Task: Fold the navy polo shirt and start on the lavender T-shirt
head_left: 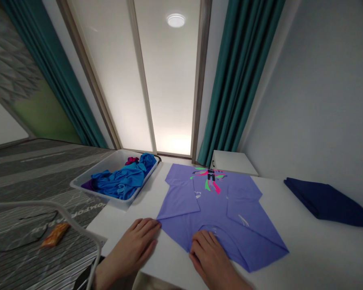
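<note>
A lilac T-shirt (213,215) lies spread on the white table, its neckline towards me and both sleeves folded inward over the body. Pink, green and black print shows at its far end. My left hand (136,243) rests low on the table, fingers stretched out and thumb apart, fingertips at the shirt's left corner. At the neckline, my right hand (210,255) has its fingers curled over the near edge of the fabric; its fingertips are partly hidden.
A clear plastic bin (103,163) with blue and purple-red clothes stands at the table's left edge. Folded navy cloth (329,203) lies on the right. Behind the shirt is a white box (234,161). A pale curved tube (78,227) crosses the lower left, above an orange packet (55,235).
</note>
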A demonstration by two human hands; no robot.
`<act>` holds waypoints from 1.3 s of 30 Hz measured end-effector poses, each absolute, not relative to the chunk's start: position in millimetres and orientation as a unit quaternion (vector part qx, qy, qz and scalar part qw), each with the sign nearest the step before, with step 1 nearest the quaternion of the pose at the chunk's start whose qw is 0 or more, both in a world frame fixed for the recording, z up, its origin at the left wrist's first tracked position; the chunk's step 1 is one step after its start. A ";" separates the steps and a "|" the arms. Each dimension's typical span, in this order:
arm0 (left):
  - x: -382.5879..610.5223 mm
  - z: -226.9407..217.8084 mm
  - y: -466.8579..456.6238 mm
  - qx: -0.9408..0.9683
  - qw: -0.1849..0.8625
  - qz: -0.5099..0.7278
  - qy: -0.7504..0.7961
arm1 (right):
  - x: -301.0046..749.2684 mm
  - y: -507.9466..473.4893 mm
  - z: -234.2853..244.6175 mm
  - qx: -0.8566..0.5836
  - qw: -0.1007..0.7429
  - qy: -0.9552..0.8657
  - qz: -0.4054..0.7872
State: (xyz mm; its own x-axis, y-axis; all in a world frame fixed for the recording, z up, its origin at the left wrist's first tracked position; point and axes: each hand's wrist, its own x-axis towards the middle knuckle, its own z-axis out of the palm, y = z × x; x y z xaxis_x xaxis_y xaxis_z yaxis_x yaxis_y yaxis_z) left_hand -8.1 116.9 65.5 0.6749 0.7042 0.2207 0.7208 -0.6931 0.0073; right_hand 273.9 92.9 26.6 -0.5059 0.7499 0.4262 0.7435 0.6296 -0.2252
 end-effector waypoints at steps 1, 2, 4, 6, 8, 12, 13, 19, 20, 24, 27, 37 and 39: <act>-9.7 65.4 117.5 -0.913 0.041 -0.105 -0.391 | 275.7 92.2 29.2 -0.426 0.243 -0.871 0.027; -10.9 65.3 118.3 -0.914 0.042 -0.106 -0.390 | 277.7 91.5 32.3 -0.421 0.237 -0.874 0.047; -11.1 65.5 119.6 -0.914 0.041 -0.111 -0.388 | 282.1 90.4 39.7 -0.415 0.225 -0.877 0.090; -6.5 66.3 119.3 -0.915 0.033 -0.118 -0.385 | 286.7 90.8 47.3 -0.421 0.222 -0.871 0.122; 3.7 67.5 116.5 -0.918 0.013 -0.122 -0.376 | 291.6 93.1 52.8 -0.436 0.228 -0.862 0.124; 30.8 67.5 107.4 -0.934 -0.046 -0.100 -0.339 | 305.0 100.5 50.1 -0.459 0.195 -0.863 0.074; 36.1 66.8 105.6 -0.938 -0.059 -0.087 -0.332 | 309.3 101.8 46.9 -0.464 0.178 -0.865 0.064; 43.2 62.8 100.6 -0.946 -0.097 -0.050 -0.305 | 328.4 100.8 30.9 -0.483 0.099 -0.866 0.081; 42.2 62.9 99.8 -0.946 -0.097 -0.055 -0.303 | 328.9 100.1 30.6 -0.485 0.092 -0.865 0.088; 38.8 63.9 97.5 -0.949 -0.091 -0.063 -0.295 | 331.4 99.7 35.3 -0.486 0.093 -0.862 0.106; 39.6 65.7 100.5 -0.945 -0.088 -0.069 -0.307 | 345.2 102.9 40.1 -0.492 0.112 -0.857 0.102; 90.4 67.5 131.1 -0.947 -0.083 -0.119 -0.288 | 445.4 113.4 15.6 -0.554 0.197 -0.808 0.030; 97.2 59.9 135.3 -0.944 -0.070 -0.135 -0.293 | 454.7 110.1 13.2 -0.575 0.201 -0.793 0.009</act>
State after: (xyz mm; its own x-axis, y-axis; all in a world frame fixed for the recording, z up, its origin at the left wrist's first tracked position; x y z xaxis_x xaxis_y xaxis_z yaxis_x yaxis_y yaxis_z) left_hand 97.2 135.3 59.9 0.7912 0.5728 0.2143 0.5346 -0.8180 0.2124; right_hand 454.7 110.1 13.2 -0.2578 0.9158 0.3081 0.9083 0.3384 -0.2460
